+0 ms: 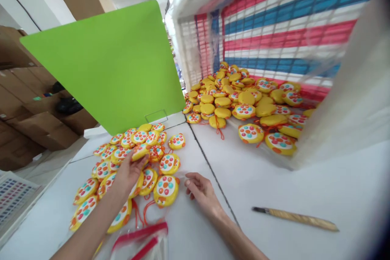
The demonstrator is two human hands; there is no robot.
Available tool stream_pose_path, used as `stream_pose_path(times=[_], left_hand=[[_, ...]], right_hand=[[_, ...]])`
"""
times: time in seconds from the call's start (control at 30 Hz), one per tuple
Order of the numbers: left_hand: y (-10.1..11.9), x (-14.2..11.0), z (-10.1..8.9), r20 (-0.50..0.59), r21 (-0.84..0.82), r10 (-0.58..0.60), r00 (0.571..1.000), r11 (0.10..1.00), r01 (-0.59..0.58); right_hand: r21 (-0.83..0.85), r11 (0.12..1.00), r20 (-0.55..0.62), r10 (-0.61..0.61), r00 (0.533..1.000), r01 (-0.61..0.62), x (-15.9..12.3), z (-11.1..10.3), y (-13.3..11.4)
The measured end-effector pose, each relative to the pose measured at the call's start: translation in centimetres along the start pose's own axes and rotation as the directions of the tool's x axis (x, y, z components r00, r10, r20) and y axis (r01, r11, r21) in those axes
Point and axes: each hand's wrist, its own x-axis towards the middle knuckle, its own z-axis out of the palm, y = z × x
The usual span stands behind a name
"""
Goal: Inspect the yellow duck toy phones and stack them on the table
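My left hand (131, 172) is closed around the edge of a yellow toy (140, 151) with a white face and coloured round buttons, lifted slightly over a spread of similar toys. My right hand (202, 193) is just above the white table, its fingers curled and thumb close to the fingertips. Something faint and see-through shows by those fingertips, too blurred to name. Nearest to it on the left lies another yellow button toy (166, 191), with an orange cord (149, 210) close by. A clear plastic bag with a red zip strip (143, 233) lies at the front edge.
Right of centre, a crate lined with striped cloth (289, 36) spills a heap of yellow toys (222, 101) onto the table. A wooden-handled brush (297, 217) lies at the right. Behind the toys stands a green board (115, 65). Cardboard boxes (39, 130) are stacked at far left.
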Motion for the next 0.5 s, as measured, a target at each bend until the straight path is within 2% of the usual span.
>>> stream_pose_path(times=[0.1,0.2,0.3,0.37,0.5], left_hand=[[0.2,1.7,2.5,0.139,0.123,-0.017,0.99,0.992,0.0],[-1.6,2.8,6.9,0.294,0.303,-0.012,0.956,0.949,-0.081],[-3.5,4.8,11.8,0.376,0.463,0.053,0.925,0.854,-0.237],[-4.1,6.9,14.7,0.405,0.544,0.104,0.908,0.771,-0.331],[-4.3,11.5,19.6,0.444,0.647,0.19,0.876,0.608,-0.46]], right_hand=[[-0.028,0.999,-0.04,-0.015,0.999,0.014,0.1,0.3,0.2],[-0.109,0.991,-0.034,-0.075,0.997,0.071,-0.2,0.6,0.2],[-0.179,0.975,-0.003,-0.137,0.991,0.134,-0.3,0.6,0.4],[-0.206,0.969,0.027,-0.137,0.99,0.14,-0.1,0.6,1.0],[-0.222,0.974,0.01,-0.033,0.999,0.034,0.3,0.4,3.3]])
